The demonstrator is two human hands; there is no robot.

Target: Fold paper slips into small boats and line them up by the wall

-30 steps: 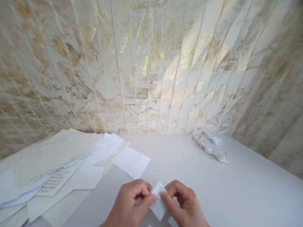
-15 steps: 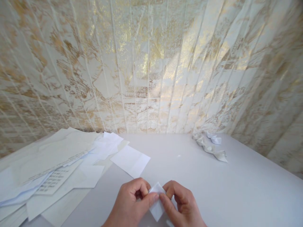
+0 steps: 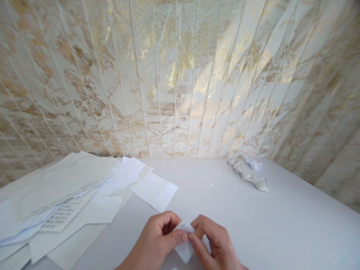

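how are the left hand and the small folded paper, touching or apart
Touching: the head view shows the thumb of the left hand lying across the small folded paper, with no gap visible.
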